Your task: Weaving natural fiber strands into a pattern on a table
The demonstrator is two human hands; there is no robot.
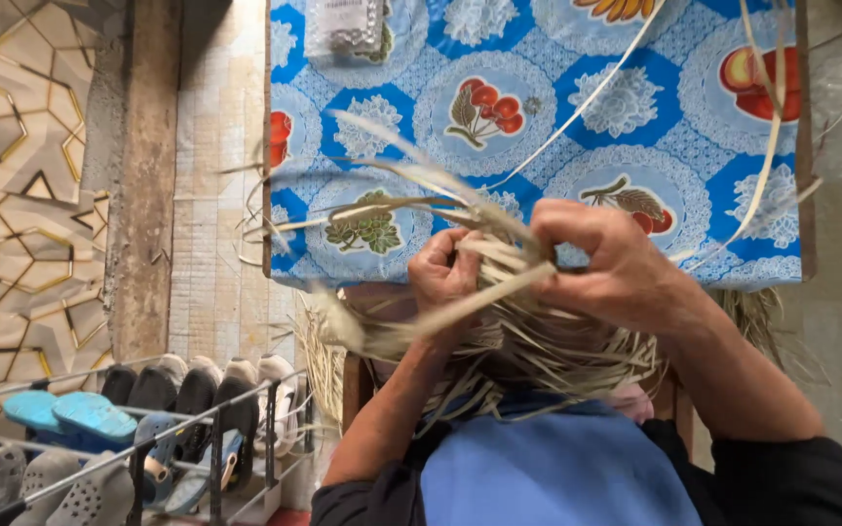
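Observation:
Both my hands work a bundle of pale dried palm strips (499, 336) held in front of my chest. My left hand (445, 273) pinches a few strips at the middle of the bundle. My right hand (611, 263) is closed around neighbouring strips just to the right, knuckles up. Loose strip ends (392, 200) fan out to the left and up over the table. A woven mass of the same strips hangs below my hands, over my blue apron (557, 468).
A table with a blue floral oilcloth (635, 107) lies ahead; a clear plastic packet (348, 24) rests at its far edge. Long single strips (587, 97) cross the cloth. A metal shoe rack (148, 438) with sandals and shoes stands at lower left beside a patterned wall.

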